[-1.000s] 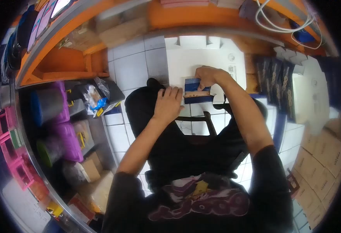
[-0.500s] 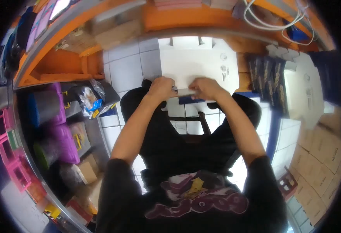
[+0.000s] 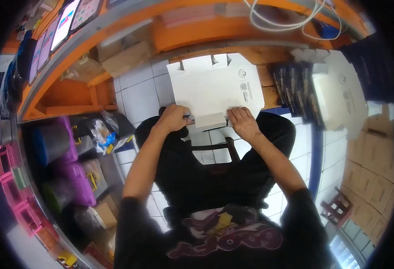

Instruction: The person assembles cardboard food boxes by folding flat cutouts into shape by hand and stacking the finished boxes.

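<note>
A flat white cardboard sheet (image 3: 212, 89) with cut flaps along its far edge and small dark print on its right side lies in front of me. Its near end has a small white panel (image 3: 210, 120) folded up. My left hand (image 3: 174, 118) grips the near left corner, fingers curled in. At the near right corner, my right hand (image 3: 244, 123) has its fingers bent together over the edge of the sheet. The undersides of both hands are hidden.
Dark blue folded boxes (image 3: 298, 92) and more white cardboard (image 3: 340, 92) stand at the right. Brown cartons (image 3: 367, 184) are stacked beyond. Purple bins (image 3: 78, 184) fill the left shelf. Phones (image 3: 65, 24) lie at upper left; a white cable (image 3: 280, 28) hangs above.
The blue printed surface seen earlier is out of view, and the white panel is folded up. My hands have moved apart to the sheet's two near corners. The camera view has shifted.
</note>
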Action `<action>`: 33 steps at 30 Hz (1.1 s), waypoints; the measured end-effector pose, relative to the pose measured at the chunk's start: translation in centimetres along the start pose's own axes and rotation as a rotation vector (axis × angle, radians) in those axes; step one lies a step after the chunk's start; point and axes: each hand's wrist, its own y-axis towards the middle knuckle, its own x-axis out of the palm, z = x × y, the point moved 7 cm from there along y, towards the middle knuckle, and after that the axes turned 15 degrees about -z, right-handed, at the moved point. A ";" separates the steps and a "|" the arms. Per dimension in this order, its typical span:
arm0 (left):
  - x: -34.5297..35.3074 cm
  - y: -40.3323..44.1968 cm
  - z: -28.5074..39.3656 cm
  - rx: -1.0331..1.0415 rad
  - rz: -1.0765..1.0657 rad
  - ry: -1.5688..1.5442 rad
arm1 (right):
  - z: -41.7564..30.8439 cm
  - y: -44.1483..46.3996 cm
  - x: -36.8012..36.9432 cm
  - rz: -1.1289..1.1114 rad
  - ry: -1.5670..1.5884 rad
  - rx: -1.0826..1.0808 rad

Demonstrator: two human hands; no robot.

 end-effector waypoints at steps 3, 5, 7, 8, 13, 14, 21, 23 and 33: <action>0.6 0.5 -0.4 0.031 0.011 0.030 | 1.0 0.8 0.4 0.028 0.123 -0.084; 0.5 0.6 -0.5 0.031 0.000 0.042 | 2.2 2.5 -0.5 -0.274 0.288 -0.057; 0.3 0.6 -0.4 0.051 0.031 0.010 | 4.0 4.9 0.3 -0.425 0.286 -0.094; 0.0 0.4 0.0 0.076 0.042 -0.017 | 4.7 6.2 0.1 -0.444 0.328 -0.133; 0.8 0.4 -0.3 0.008 0.018 0.022 | 5.8 9.6 -1.1 -0.765 0.468 -0.059; 1.1 -0.1 -0.2 0.085 0.039 0.033 | 5.8 9.4 -0.7 -0.761 0.442 -0.085; -2.2 -0.7 -5.1 -0.233 0.326 -0.615 | 5.2 5.1 -1.4 -0.461 0.561 -0.029; -2.2 -0.7 -4.4 -0.443 0.350 -0.676 | 4.4 4.5 -1.2 -0.410 0.522 -0.026; -1.7 2.1 -2.5 -0.742 0.236 -0.348 | 3.6 2.1 1.4 -0.186 0.543 -0.026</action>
